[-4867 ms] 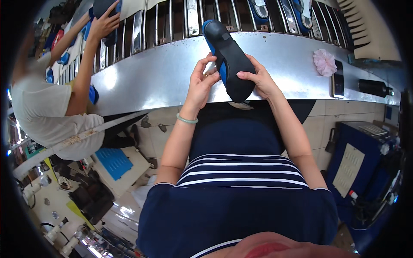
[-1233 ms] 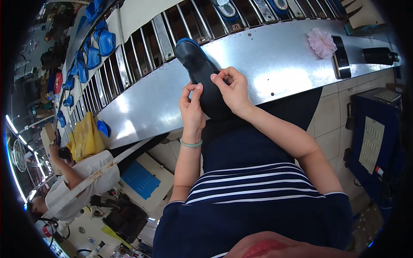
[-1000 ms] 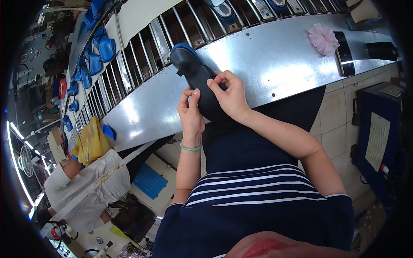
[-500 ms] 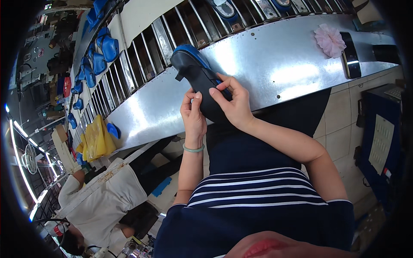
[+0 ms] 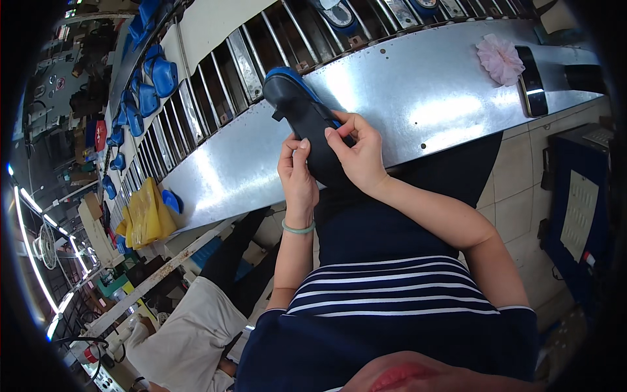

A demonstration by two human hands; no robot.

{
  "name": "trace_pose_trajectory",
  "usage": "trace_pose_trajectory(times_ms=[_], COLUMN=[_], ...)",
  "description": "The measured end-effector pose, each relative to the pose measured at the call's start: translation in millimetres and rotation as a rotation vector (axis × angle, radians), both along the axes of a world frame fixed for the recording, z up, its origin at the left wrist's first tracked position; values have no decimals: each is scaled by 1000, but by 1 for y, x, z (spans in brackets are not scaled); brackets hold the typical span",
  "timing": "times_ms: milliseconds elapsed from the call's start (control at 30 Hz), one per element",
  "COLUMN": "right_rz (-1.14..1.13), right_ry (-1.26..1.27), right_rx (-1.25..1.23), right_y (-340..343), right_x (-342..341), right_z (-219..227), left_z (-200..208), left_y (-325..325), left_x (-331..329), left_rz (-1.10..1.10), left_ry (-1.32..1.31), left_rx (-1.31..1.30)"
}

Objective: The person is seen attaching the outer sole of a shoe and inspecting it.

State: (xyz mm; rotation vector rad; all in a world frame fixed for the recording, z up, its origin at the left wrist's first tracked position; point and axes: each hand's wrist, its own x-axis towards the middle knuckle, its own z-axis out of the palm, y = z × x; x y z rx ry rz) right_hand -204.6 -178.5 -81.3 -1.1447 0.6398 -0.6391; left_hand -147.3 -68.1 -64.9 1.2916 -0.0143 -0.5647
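A black shoe [image 5: 297, 108] with a blue shoe last showing along its far right edge is held over the near edge of the metal ledge. A small black tab sticks out from its left side. My left hand [image 5: 298, 171] grips the shoe's left edge, thumb on top and fingers curled. On the opposite edge, my right hand [image 5: 362, 153] pinches a spot by the black strap between thumb and bent forefinger. Whatever lies right under those fingertips is hidden. The near end of the shoe reaches down toward my lap.
Beyond the metal ledge [image 5: 392, 98] runs a roller conveyor [image 5: 228, 75] carrying shoes. Right lie a pink ruffled scrunchie [image 5: 499, 60] and a phone [image 5: 533, 85]. Left are a yellow plastic bag [image 5: 147, 212] and several blue lasts [image 5: 163, 77]. A person in a white shirt [image 5: 196, 336] is lower left.
The shoe and both hands have shifted slightly right, with both grips kept. The person in white at the lower left has moved down and to the right.
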Motion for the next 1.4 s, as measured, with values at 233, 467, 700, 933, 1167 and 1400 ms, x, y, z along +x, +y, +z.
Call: trace_pose_trajectory(times_ms=[233,467,700,933,1167,1400], right_rz=[-27,-17,-21,23,70,144], right_ry=[32,87,99,73,-15,-26], right_rx=[-93,-99,-98,-3,326,411], right_y=[3,1,0,-5,-20,-34], right_x=[2,3,3,0,-7,-12], right_z=[-8,-3,0,-2,-10,-10], left_z=[2,1,2,0,-5,-12], left_y=[-3,0,-1,-1,-13,-21], left_x=[-1,-1,0,-5,-11,-15], left_rz=[7,18,13,23,34,143], left_ry=[3,28,13,-37,-222,-335], left_rx=[21,29,50,61,161,284])
